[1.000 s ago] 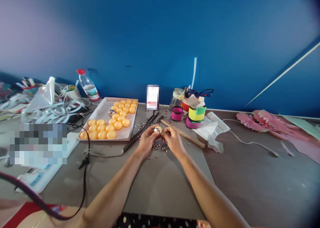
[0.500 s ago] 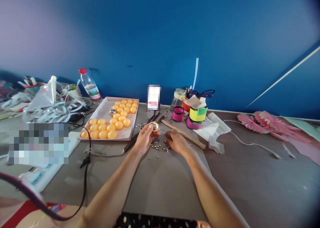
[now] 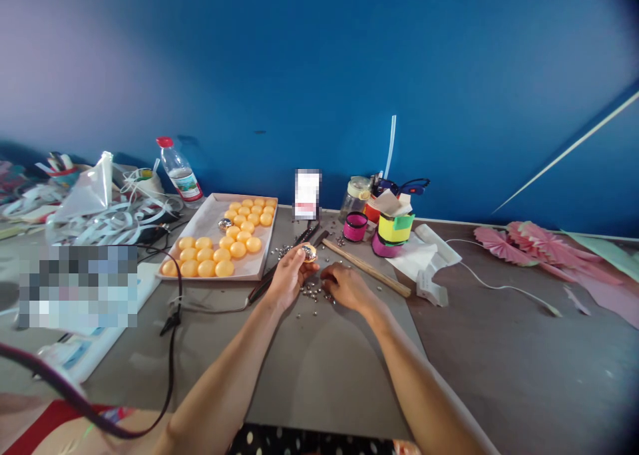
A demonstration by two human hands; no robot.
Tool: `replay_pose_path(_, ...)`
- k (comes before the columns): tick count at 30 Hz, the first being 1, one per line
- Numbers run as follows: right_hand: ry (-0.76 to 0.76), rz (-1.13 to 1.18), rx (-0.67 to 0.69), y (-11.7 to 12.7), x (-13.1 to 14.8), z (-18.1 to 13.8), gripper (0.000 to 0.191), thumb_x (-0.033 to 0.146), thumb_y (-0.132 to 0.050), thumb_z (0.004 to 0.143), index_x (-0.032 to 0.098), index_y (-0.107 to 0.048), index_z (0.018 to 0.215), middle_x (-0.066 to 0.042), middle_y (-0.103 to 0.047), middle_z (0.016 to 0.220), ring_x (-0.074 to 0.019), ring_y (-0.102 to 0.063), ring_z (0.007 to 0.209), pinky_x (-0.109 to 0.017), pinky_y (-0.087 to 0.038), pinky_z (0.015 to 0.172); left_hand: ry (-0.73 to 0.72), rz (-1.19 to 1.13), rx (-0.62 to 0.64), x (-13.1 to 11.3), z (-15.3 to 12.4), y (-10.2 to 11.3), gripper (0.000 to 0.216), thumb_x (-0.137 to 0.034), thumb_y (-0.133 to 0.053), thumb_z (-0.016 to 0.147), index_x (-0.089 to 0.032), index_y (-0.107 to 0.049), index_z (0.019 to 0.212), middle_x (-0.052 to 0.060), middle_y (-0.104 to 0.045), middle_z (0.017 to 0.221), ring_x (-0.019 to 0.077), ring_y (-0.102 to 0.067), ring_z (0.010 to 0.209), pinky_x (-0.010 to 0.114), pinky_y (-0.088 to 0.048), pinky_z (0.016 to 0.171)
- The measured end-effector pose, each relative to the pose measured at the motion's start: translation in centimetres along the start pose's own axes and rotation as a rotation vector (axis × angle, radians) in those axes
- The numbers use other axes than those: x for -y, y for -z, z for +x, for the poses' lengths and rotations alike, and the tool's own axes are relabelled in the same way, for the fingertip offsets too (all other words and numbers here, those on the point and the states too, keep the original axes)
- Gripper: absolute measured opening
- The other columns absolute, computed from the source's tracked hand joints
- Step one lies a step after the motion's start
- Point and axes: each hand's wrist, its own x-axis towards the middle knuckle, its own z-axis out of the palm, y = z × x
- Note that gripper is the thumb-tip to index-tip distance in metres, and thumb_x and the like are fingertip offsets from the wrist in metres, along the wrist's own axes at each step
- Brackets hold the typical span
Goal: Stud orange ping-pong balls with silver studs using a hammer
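Note:
My left hand (image 3: 288, 277) is closed round a small orange ball (image 3: 309, 252) partly covered in shiny silver studs, held just above the table. My right hand (image 3: 344, 286) rests low on the grey mat (image 3: 319, 368), fingers curled down among several loose silver studs (image 3: 314, 293) scattered there. Whether it has pinched one I cannot make out. A tray (image 3: 210, 219) at the left holds several plain orange balls (image 3: 227, 245) and one silver-covered ball (image 3: 223, 225).
A wooden stick (image 3: 367, 267) and dark tools (image 3: 287, 259) lie beyond my hands. Taped cups and jars (image 3: 382, 222) stand at the back, beside a water bottle (image 3: 178, 170), white strips (image 3: 107, 219), a black cable (image 3: 172, 302) and pink paper fans (image 3: 529, 242).
My hands parted. The right hand left the ball and dropped to the studs on the mat, then shifted slightly left. The left hand keeps holding the ball.

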Motion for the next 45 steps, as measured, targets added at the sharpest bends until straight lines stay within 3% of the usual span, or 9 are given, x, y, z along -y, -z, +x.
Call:
replay_pose_path(5,-0.008,-0.057,0.009,-0.4,0.4,0.1,0.018,0.014,-0.051,0.080,0.020,-0.067,0.087,-0.007,-0.067,0.095,-0.0181,-0.062,0.086,-0.027,-0.040,0.079,0.001,-0.004,0.006,0.1,0.0,0.1,0.042,-0.040,-0.076,0.068,-0.015,-0.063,0.100,0.002,-0.066,0.080,0.0115,-0.062,0.065,0.028,-0.049,0.070)
replay_pose_path(8,0.015,0.038,-0.086,-0.7,0.3,0.1,0.017,0.013,-0.049,0.079,0.018,-0.065,0.082,-0.007,-0.066,0.091,-0.0177,-0.061,0.083,-0.027,-0.040,0.077,0.009,-0.003,0.006,0.1,0.0,0.2,0.042,-0.040,-0.076,0.069,-0.016,-0.064,0.101,0.001,-0.066,0.081,0.0116,-0.062,0.066,0.028,-0.049,0.071)
replay_pose_path(13,-0.032,0.587,-0.327,-0.9,-0.1,0.5,0.010,0.022,-0.052,0.077,0.020,-0.061,0.081,0.001,-0.060,0.067,-0.0146,-0.053,0.060,-0.027,-0.040,0.062,0.028,-0.009,0.023,0.0,0.0,0.3,0.040,-0.038,-0.075,0.070,-0.016,-0.065,0.102,0.001,-0.067,0.083,0.0116,-0.062,0.067,0.029,-0.050,0.073)
replay_pose_path(17,-0.069,1.030,-0.289,-0.2,0.3,0.6,0.014,0.032,-0.061,0.071,0.020,-0.063,0.079,0.004,-0.054,0.054,-0.0121,-0.048,0.050,-0.026,-0.038,0.054,0.064,-0.011,0.030,0.0,-0.1,0.3,0.041,-0.035,-0.077,0.068,-0.016,-0.065,0.102,0.001,-0.068,0.082,0.0123,-0.063,0.067,0.029,-0.051,0.072)
replay_pose_path(22,-0.108,1.411,-0.204,0.6,0.9,0.4,0.029,0.038,-0.072,0.063,0.019,-0.061,0.082,0.001,-0.064,0.069,-0.0127,-0.057,0.056,-0.029,-0.045,0.061,0.090,0.003,0.083,0.1,-0.2,0.4,0.040,-0.035,-0.076,0.070,-0.016,-0.065,0.104,0.003,-0.068,0.083,0.0133,-0.065,0.069,0.029,-0.051,0.073)
replay_pose_path(28,-0.077,1.314,-0.236,0.4,0.9,0.4,0.026,0.039,-0.071,0.064,0.019,-0.057,0.073,0.002,-0.062,0.066,-0.0096,-0.050,0.051,-0.025,-0.040,0.054,0.110,0.033,0.110,-0.3,-0.4,0.1,0.040,-0.034,-0.076,0.069,-0.016,-0.066,0.103,0.003,-0.068,0.084,0.0126,-0.065,0.068,0.029,-0.051,0.073)
replay_pose_path(34,-0.027,1.173,-0.320,0.2,0.8,0.5,0.023,0.040,-0.068,0.070,0.019,-0.058,0.071,0.005,-0.047,0.058,-0.0087,-0.038,0.052,-0.024,-0.031,0.053,0.140,0.063,0.137,-0.3,-0.6,0.1,0.039,-0.035,-0.076,0.069,-0.017,-0.067,0.102,0.003,-0.068,0.085,0.0132,-0.065,0.067,0.029,-0.051,0.071)
replay_pose_path(45,-0.060,1.278,-0.208,0.1,0.8,0.4,0.026,0.041,-0.072,0.067,0.019,-0.058,0.070,0.006,-0.048,0.057,-0.0093,-0.039,0.053,-0.024,-0.032,0.056,0.160,0.062,0.148,-0.1,-0.5,0.1,0.040,-0.037,-0.077,0.068,-0.015,-0.069,0.101,0.004,-0.068,0.082,0.0137,-0.064,0.069,0.030,-0.050,0.075)
